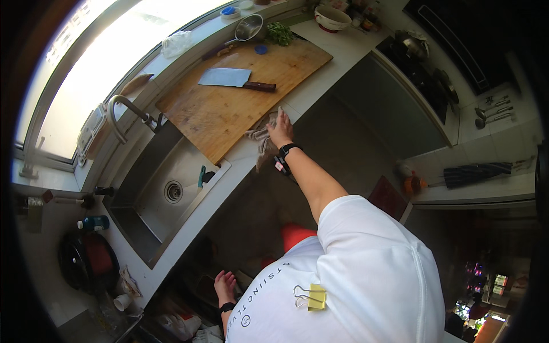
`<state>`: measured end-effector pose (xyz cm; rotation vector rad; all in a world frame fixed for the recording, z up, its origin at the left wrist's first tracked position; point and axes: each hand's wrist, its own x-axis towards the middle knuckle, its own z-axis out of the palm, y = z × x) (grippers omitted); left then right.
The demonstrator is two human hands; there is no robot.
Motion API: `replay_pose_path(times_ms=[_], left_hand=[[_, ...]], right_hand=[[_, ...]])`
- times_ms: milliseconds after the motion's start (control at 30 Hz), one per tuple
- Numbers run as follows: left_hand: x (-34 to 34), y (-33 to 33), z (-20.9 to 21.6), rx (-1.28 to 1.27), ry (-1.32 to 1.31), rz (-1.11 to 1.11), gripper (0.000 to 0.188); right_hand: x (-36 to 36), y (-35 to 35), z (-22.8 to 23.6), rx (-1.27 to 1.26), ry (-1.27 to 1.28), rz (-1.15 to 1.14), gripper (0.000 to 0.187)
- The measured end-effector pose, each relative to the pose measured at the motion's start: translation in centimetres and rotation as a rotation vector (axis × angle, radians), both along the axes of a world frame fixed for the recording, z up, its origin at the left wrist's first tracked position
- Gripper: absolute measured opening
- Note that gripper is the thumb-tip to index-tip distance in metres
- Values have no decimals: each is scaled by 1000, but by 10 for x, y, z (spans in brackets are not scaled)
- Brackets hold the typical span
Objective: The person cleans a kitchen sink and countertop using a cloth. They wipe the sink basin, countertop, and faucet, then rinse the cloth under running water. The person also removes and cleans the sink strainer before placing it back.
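Along the white countertop [337, 54], a person's right hand [281, 129] presses a crumpled brown cloth [264, 140] at the counter's front edge, fingers together and flat on the fabric. At eleven o'clock from the hand lies a wooden cutting board [240, 97] bearing a cleaver [235, 79]. At eight o'clock sits a steel sink [166, 183]. Low down, the left hand [225, 286] hangs with fingers loosely apart, holding nothing. Wiping appears under way; a next stroke would need steady downward pressure.

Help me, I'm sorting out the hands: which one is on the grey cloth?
The right hand, stretched out to the counter edge by the wooden cutting board, rests on the grey cloth. The left hand hangs low, away from it.
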<state>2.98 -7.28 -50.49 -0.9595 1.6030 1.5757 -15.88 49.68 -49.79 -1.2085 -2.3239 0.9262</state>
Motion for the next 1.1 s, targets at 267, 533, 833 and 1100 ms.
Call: replay_pose_path(times_ms=[267, 533, 833, 1100], left_hand=[[20, -19, -4, 23, -21, 49, 34], [51, -85, -2, -10, -27, 154, 32], [88, -186, 1, 19, 32, 303, 33], [73, -240, 34, 15, 222, 343, 33]], right_hand=[[18, -77, -30, 478, -199, 343, 39], [34, -229, -53, 350, 150, 524, 45], [39, -476, -30, 343, 81, 1094, 48], [2, -645, -16, -113, 86, 1404, 52]])
